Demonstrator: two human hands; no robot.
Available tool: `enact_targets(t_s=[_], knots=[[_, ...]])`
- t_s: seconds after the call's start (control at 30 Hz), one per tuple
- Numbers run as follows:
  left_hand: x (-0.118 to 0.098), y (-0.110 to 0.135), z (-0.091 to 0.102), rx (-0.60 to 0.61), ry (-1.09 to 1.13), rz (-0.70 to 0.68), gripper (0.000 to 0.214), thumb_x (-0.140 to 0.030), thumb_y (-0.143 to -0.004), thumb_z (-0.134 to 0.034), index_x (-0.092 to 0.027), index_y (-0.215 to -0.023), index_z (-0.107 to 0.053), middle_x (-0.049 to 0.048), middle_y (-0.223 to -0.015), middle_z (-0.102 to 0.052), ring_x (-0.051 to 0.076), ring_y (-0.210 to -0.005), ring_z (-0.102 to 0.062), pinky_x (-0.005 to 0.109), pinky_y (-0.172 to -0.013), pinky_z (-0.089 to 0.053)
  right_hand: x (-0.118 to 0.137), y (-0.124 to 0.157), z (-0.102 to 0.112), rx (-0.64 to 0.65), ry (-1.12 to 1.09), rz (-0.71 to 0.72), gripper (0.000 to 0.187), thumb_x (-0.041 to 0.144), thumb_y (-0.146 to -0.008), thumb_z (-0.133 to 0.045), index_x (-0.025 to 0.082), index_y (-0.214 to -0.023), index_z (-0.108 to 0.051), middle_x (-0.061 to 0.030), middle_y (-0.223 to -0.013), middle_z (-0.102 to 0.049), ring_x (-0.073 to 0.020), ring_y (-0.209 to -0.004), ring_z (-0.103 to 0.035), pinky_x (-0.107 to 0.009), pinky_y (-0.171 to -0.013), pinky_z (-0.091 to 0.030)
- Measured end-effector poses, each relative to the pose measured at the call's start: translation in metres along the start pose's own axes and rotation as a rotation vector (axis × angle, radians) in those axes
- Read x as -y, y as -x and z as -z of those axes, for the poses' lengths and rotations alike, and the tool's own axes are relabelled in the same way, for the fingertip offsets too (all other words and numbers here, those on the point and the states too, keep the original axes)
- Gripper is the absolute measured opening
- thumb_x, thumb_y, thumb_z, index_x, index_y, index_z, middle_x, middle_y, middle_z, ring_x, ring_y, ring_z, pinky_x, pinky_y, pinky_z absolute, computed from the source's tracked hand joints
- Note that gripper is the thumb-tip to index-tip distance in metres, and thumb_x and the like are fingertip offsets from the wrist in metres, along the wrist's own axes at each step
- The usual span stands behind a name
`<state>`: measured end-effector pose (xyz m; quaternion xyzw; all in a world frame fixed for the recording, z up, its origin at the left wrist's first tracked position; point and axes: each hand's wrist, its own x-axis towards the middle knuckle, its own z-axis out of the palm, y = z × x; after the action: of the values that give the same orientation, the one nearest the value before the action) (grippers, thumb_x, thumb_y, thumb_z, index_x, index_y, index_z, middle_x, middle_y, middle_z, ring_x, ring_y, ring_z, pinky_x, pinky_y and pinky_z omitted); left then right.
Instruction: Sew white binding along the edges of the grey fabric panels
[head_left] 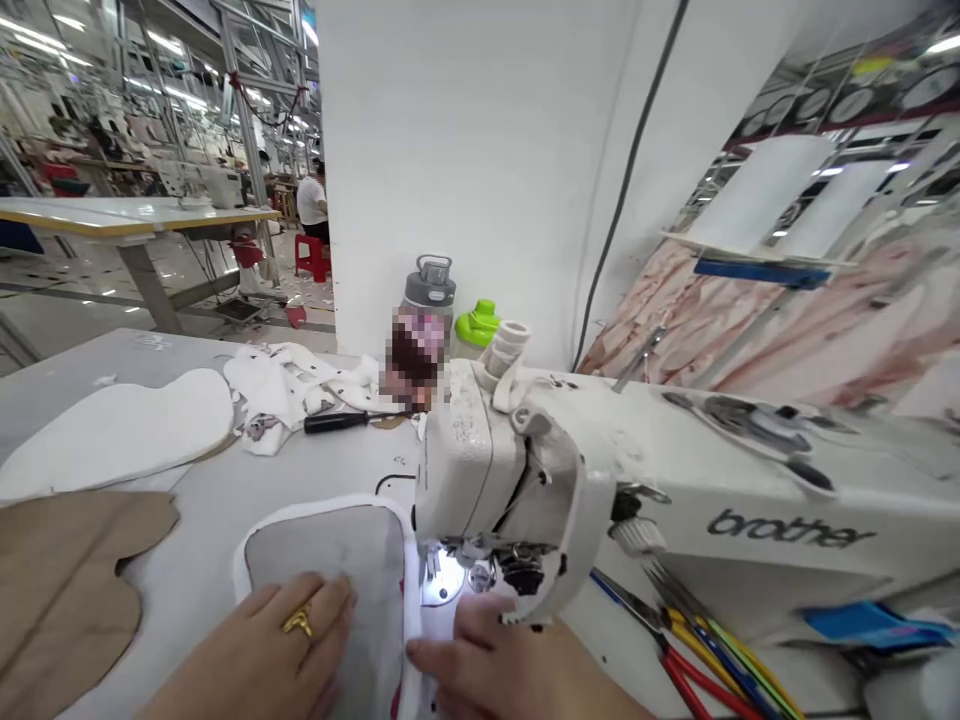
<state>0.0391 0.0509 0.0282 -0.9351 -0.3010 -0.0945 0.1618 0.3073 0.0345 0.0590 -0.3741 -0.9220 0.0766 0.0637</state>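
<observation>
Grey panel [337, 560] lies on the tabletop [202, 540] under the left hand [262, 650], its fingers [330, 598] flat and slightly spread. The right hand [517, 670] keeps its fingers together against the white binding [409, 610]; I cannot tell whether they pinch it. Even pressure, with the binding square to the presser foot [442, 578], seems wise. The sewing machine [675, 480] crowds the right; there is sliding room leftward, up to the tan pattern [67, 570].

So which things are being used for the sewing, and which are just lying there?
In use: left hand and right hand on the grey fabric panel, at the Brother sewing machine.
Lying about: black-handled screwdriver, white padded cutout, brown paper pattern, grey-lidded bottle, green-lidded bottle, red-handled scissors.
</observation>
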Motion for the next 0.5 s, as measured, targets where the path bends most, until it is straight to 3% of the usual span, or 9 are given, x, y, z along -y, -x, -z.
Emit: enact_targets(t_s=[0.07,0.13,0.2,0.3,0.4,0.5], knots=[[0.005,-0.011,0.000,-0.122,0.020,-0.021,0.036,-0.013,-0.082,-0.048,-0.017,-0.109,-0.072,0.0050,-0.116,-0.075,0.022,-0.098,-0.070,0.032,-0.082,-0.058,-0.003,-0.002,-0.020,0.035,0.103,0.001,0.025,0.031,-0.087,-0.068,0.023,-0.111,-0.070,-0.0074,-0.080,-0.071,-0.0195,-0.057,-0.062,-0.025,-0.048,-0.042],[0.009,-0.023,0.002,-0.188,0.079,-0.023,0.036,-0.013,-0.081,-0.048,-0.020,-0.107,-0.072,0.0065,-0.112,-0.076,0.023,-0.095,-0.070,0.033,-0.080,-0.057,-0.006,-0.004,-0.034,0.026,0.140,-0.054,0.018,0.034,-0.087,-0.067,0.023,-0.101,-0.070,-0.0060,-0.077,-0.069,-0.0174,-0.050,-0.057,-0.025,-0.045,-0.038],[0.013,-0.033,0.006,-0.160,0.181,-0.032,0.039,-0.012,-0.081,-0.049,-0.026,-0.111,-0.070,0.0060,-0.109,-0.075,0.022,-0.092,-0.069,0.032,-0.077,-0.056,-0.008,-0.004,-0.036,-0.026,0.093,-0.156,0.014,0.031,-0.094,-0.057,0.024,-0.090,-0.069,-0.0022,-0.069,-0.065,-0.0163,-0.052,-0.056,-0.025,-0.047,-0.038],[0.018,-0.040,0.008,-0.047,0.310,-0.066,0.042,-0.015,-0.084,-0.054,-0.032,-0.122,-0.063,0.0044,-0.116,-0.069,0.021,-0.099,-0.065,0.031,-0.082,-0.054,-0.007,-0.003,-0.028,-0.079,0.029,-0.278,0.029,0.020,-0.101,-0.044,0.024,-0.082,-0.067,0.0008,-0.061,-0.061,-0.0148,-0.054,-0.057,-0.023,-0.048,-0.038],[0.017,-0.039,0.004,-0.015,0.361,-0.012,0.045,-0.017,-0.086,-0.057,-0.033,-0.128,-0.058,0.0040,-0.125,-0.064,0.023,-0.104,-0.061,0.035,-0.089,-0.051,-0.006,-0.002,-0.027,-0.106,0.016,-0.267,0.021,0.017,-0.094,-0.051,0.022,-0.084,-0.069,-0.0006,-0.065,-0.065,-0.0149,-0.054,-0.058,-0.023,-0.048,-0.039],[0.015,-0.037,0.000,-0.040,0.340,0.039,0.048,-0.018,-0.087,-0.056,-0.034,-0.132,-0.056,0.0047,-0.126,-0.063,0.025,-0.106,-0.059,0.038,-0.089,-0.048,-0.009,0.000,-0.043,-0.212,0.027,-0.221,0.018,0.018,-0.089,-0.053,0.023,-0.088,-0.071,-0.0030,-0.075,-0.071,-0.0163,-0.057,-0.061,-0.024,-0.052,-0.043]])
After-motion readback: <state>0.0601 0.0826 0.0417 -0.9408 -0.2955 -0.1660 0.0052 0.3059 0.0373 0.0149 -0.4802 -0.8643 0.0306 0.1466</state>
